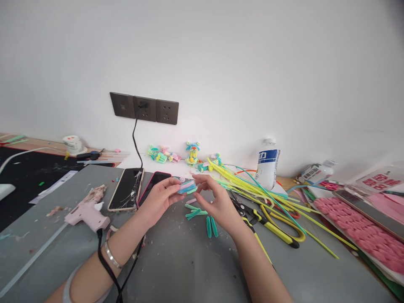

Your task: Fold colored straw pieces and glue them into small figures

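A small bundle of folded pipe cleaners in pink, blue and mint green is pinched by my left hand, between thumb and fingertips above the grey mat. My right hand is at the bundle's right end, its thumb and fingers curved and apart; whether a fingertip touches the bundle I cannot tell. Just below on the mat lie short green pipe cleaner pieces and two folded teal pieces. Yellow-and-black pliers rest right of my right hand.
A pink glue gun with a black cord lies left, beside two phones. Long yellow pipe cleaners spread right. Small fuzzy figures stand along the wall. A white bottle stands at the back right.
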`<state>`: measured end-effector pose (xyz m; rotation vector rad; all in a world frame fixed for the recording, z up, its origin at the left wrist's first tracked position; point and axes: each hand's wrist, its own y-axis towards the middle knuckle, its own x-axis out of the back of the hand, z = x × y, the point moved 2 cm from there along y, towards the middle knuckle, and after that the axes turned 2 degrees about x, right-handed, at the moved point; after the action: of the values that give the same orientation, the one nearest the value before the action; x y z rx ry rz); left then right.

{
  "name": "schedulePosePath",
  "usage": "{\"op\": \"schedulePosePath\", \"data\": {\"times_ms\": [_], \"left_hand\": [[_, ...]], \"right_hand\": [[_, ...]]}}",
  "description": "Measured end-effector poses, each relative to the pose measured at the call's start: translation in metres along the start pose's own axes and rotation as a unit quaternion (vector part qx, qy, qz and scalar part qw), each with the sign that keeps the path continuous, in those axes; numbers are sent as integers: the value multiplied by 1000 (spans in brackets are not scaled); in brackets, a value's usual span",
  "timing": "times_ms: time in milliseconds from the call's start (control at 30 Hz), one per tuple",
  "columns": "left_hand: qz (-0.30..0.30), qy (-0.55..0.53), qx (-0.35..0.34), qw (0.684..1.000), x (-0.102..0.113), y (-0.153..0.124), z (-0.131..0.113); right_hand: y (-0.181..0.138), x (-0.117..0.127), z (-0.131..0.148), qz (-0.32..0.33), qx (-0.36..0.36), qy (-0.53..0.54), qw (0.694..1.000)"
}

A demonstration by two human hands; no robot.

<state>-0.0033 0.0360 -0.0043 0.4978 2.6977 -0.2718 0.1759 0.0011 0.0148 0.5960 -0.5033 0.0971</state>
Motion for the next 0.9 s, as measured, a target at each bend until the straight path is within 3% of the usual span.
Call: {"op": "schedulePosePath", "data": {"times_ms": [300,500,733,900], "left_hand": [[41,-1,3,999,-2,-2,4],[62,-16,49,997,-7,-5,1],[82,-31,57,995,-8,-7,-1],[79,-33,54,995,-7,-6,1]], "right_hand": [[-1,1,0,1,-14,9,1000],[0,2,1,3,-66,63,996],[3,3,1,32,-125,205,970],[2,2,-1,41,-146,250,956]]}}
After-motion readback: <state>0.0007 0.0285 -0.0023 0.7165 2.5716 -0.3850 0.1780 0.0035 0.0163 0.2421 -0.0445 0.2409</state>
